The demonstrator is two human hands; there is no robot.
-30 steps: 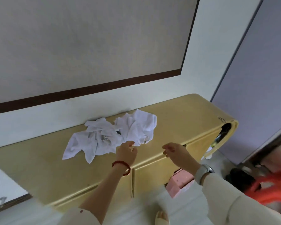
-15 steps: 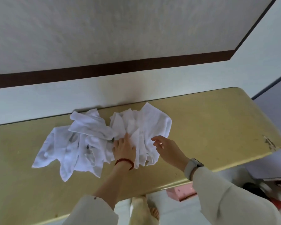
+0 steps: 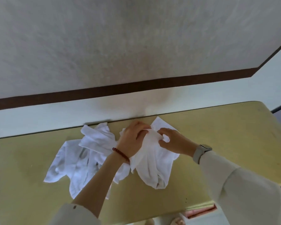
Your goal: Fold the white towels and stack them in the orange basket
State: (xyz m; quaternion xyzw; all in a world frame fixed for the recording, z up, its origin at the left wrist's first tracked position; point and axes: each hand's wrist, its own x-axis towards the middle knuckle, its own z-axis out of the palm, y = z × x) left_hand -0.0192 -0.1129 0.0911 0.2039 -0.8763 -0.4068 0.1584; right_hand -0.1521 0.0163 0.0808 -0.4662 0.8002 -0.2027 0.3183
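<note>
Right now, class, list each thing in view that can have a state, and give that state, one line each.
Right-hand white cloth towel: unfolded, bunched, gripped by both hands, its lower end on the top.
Left-hand crumpled white towels: unfolded, lying loose.
Left hand: gripping the towel.
Right hand: pinching the towel.
Yellow wooden cabinet top: bearing the towels.
Orange basket: not in view.

Left fingertips buried in the right towel (image 3: 152, 161); part of the left towel (image 3: 81, 159) hidden beneath the left forearm. Cabinet (image 3: 234, 143) cut off left and right. Pink object (image 3: 201, 212) below its front edge blurred, unidentifiable. Basket out of view.
</note>
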